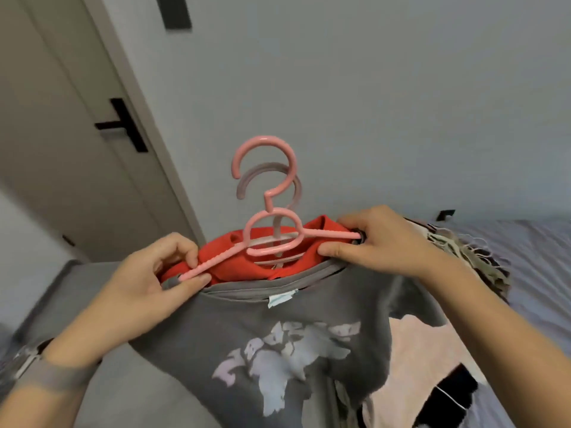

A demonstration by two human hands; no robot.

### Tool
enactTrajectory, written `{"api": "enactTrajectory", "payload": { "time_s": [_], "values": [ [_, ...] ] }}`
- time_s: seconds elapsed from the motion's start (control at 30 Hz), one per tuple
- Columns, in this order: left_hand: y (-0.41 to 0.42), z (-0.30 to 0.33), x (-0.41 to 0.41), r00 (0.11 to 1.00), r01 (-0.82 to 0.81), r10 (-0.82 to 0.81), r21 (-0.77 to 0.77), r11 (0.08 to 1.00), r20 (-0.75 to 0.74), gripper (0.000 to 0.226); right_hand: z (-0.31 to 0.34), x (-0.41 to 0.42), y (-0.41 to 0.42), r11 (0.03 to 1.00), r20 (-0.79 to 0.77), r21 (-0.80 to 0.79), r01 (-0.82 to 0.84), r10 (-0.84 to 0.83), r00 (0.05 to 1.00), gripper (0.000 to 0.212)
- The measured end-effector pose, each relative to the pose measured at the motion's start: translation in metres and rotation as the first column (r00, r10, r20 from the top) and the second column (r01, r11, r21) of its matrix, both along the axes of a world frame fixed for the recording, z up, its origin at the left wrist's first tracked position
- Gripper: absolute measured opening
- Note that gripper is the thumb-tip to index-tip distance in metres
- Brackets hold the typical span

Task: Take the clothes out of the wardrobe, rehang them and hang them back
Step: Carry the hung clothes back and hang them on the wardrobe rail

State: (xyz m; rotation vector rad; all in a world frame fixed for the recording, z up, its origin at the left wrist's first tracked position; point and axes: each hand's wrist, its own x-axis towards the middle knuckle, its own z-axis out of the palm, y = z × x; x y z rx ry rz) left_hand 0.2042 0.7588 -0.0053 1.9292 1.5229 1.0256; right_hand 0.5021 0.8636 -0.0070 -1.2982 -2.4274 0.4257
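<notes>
A grey T-shirt [287, 335] with a pale print hangs in front of me, its neckline held up at both sides. A pink plastic hanger [272, 230] sits at the neckline, hook pointing up. Behind it is a red garment [234, 264] on a second, paler hanger [265, 177]. My left hand [154, 273] pinches the pink hanger's left arm tip together with the grey collar. At the hanger's right end, my right hand [380, 239] grips the arm and the collar.
A bed with a striped sheet [531, 273] lies to the right, with several garments piled on it, among them a pale pink one [423, 359]. A door [61, 125] with a black handle stands at left, the grey wall [340, 103] ahead.
</notes>
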Motion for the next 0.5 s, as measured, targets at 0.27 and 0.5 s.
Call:
{"api": "enactTrajectory", "payload": {
  "time_s": [0.27, 0.5],
  "values": [
    [-0.252, -0.004, -0.143, 0.767, -0.632, 0.626, 0.003, 0.775, -0.144, 0.033, -0.017, -0.246, -0.121, 0.874, -0.060, -0.137, -0.466, 0.463, 0.885, 0.064],
    [-0.406, -0.003, -0.221, 0.406, -0.897, 0.885, 0.085, 0.434, -0.228, 0.033, -0.025, -0.396, -0.240, 0.523, -0.132, -0.328, -0.787, 0.799, 0.586, 0.054]
  ]
}}
